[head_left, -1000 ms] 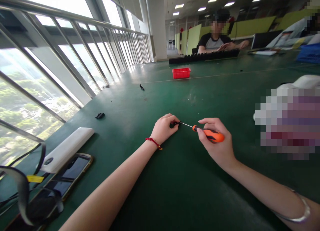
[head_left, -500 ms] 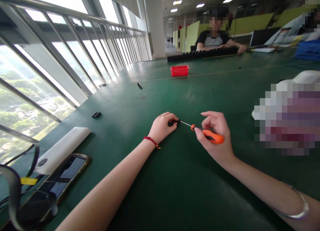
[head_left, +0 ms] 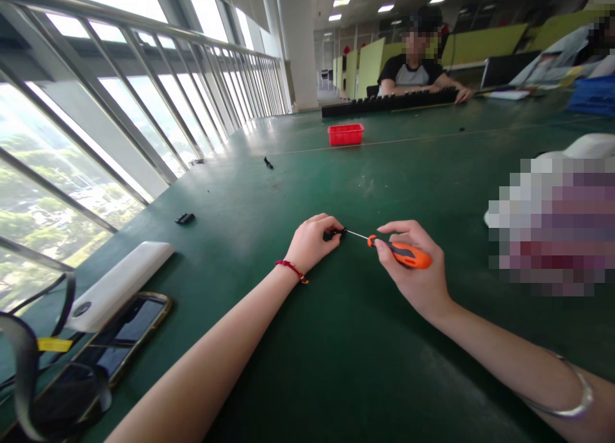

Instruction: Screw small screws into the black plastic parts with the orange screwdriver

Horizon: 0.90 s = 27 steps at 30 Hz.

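My left hand (head_left: 314, 239) rests on the green table with its thumb and fingers pinched round a small black part (head_left: 339, 230). Most of that part is hidden by the fingers, so its kind does not show. In my right hand (head_left: 417, 264) is a screwdriver (head_left: 408, 254) with an orange and black handle, held between thumb and fingers. Its thin metal shaft points left, and the tip meets the black part at my left fingertips.
A white power bank (head_left: 125, 286) and a phone (head_left: 137, 331) lie at the left beside straps and cables. Small black pieces (head_left: 185, 219) are further off. Beyond stands a red bin (head_left: 346, 134). A person (head_left: 413, 75) sits across the table behind a long black rack (head_left: 389, 102).
The fingers of my right hand have shifted round the handle, and the handle has turned a little. My left hand and the black part have stayed in place.
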{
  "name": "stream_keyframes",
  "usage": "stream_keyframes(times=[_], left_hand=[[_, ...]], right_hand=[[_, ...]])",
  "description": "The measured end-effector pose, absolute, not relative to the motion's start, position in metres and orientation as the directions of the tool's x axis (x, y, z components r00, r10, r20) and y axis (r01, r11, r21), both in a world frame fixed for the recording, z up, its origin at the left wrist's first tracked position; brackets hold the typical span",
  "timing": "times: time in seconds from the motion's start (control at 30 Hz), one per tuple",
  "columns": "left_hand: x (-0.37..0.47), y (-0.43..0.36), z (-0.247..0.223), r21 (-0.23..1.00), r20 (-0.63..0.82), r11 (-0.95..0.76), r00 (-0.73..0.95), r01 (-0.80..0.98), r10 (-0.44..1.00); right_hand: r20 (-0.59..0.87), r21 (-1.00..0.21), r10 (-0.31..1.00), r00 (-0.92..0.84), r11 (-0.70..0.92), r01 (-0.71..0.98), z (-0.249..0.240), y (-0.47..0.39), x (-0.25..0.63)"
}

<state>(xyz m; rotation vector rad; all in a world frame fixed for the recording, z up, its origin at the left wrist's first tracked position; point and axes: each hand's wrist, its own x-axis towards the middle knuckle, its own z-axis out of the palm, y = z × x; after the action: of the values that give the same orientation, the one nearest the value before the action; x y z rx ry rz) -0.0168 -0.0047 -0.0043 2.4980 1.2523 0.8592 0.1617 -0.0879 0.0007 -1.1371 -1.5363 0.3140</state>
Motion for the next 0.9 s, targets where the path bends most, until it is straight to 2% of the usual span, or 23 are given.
stream_keyframes(times=[0.1,0.3,0.43,0.6,0.77,0.9], left_hand=[[-0.0167,-0.0049,-0.0044,0.435,0.402,-0.615,0.469,0.658,0.787],[-0.0169,-0.0056,-0.0044,0.432,0.410,-0.622,0.472,0.653,0.781],[-0.0170,-0.0059,-0.0045,0.424,0.408,-0.624,0.476,0.657,0.779],[-0.0172,-0.0046,-0.0055,0.421,0.413,-0.623,0.472,0.659,0.779],[-0.0167,-0.0043,-0.0054,0.428,0.415,-0.622,0.469,0.656,0.780],[-0.0165,-0.0046,-0.0054,0.438,0.417,-0.623,0.468,0.648,0.780]], right_hand=[[0.666,-0.710,0.725,0.175,0.543,0.449,0.0015,-0.0876,0.1611],[0.617,-0.708,0.782,0.087,0.503,0.495,0.0005,-0.0895,0.1607],[0.689,-0.679,0.711,0.143,0.564,0.470,0.0009,-0.0886,0.1604],[0.593,-0.730,0.801,0.079,0.495,0.471,0.0016,-0.0897,0.1612],[0.665,-0.698,0.739,0.103,0.567,0.437,-0.0020,-0.0887,0.1611],[0.635,-0.698,0.772,0.035,0.554,0.454,-0.0025,-0.0862,0.1615]])
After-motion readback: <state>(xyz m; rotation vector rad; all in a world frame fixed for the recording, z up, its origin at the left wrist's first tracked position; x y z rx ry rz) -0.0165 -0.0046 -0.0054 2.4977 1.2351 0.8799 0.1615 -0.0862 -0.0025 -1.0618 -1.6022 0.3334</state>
